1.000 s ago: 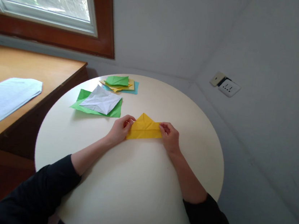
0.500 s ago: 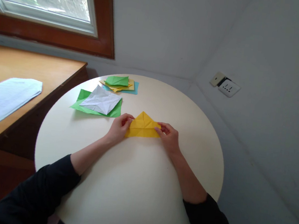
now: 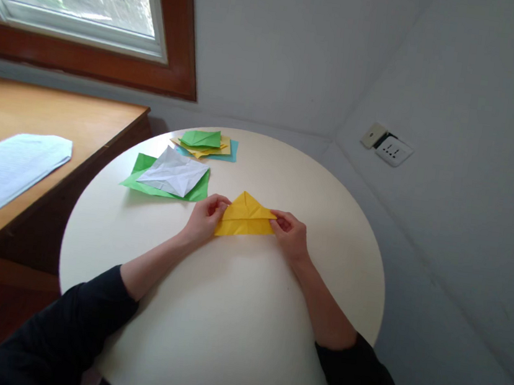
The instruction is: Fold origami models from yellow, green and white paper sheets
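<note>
A folded sheet of yellow paper [image 3: 248, 218] is held over the middle of the round white table [image 3: 223, 313]. Its top rises to a point, and a flat band runs along the bottom with a crease above it. My left hand [image 3: 207, 216] is closed, pinching the paper's left end between thumb and fingers. At the opposite end, my right hand [image 3: 290, 234] grips the right corner, thumb in front and fingers behind. Whether the lower edge touches the tabletop I cannot tell.
Back left on the table, creased white paper [image 3: 175, 172] lies on a green sheet [image 3: 145, 186]. Behind it sits a pile topped by folded green paper [image 3: 202, 138]. A wooden desk [image 3: 97, 117] bearing papers [image 3: 16, 169] stands left; a wall socket [image 3: 394, 150] is right.
The right thumb has shifted slightly toward the paper's right edge, and the band's right end looks a little tilted. Both hands otherwise stay in place.
</note>
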`<state>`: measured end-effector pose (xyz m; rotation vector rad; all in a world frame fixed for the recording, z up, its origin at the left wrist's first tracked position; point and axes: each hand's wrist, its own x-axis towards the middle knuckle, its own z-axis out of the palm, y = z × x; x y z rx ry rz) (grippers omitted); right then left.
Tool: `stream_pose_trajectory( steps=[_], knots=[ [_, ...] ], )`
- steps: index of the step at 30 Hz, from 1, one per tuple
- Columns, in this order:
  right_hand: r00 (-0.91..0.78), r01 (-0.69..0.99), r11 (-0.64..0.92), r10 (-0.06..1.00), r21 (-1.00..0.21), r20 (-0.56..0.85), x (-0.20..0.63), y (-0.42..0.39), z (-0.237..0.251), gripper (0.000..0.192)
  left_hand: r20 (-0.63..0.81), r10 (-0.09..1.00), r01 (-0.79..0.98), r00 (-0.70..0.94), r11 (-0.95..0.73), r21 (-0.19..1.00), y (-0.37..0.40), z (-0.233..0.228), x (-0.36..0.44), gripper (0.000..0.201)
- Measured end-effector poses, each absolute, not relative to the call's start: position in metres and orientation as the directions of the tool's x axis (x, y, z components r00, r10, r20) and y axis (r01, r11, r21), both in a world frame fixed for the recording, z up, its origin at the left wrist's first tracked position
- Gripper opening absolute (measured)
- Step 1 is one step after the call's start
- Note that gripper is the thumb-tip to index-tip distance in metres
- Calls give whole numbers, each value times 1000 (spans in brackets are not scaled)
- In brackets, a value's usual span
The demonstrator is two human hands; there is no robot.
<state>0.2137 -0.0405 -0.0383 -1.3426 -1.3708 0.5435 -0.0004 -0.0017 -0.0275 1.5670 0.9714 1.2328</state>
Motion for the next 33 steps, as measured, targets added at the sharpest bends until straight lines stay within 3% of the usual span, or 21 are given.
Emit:
stream_pose_trajectory(
  steps=[19,33],
  knots=[
    [227,537,253,876,-805,427,214,-43,-34,30,251,934,25,255,-266,964,-3,-26,1,14],
    [257,548,188,890,-815,378,212,-43,-30,25,237,927,6,291,-249,968,-4,-26,1,16]
  ],
)
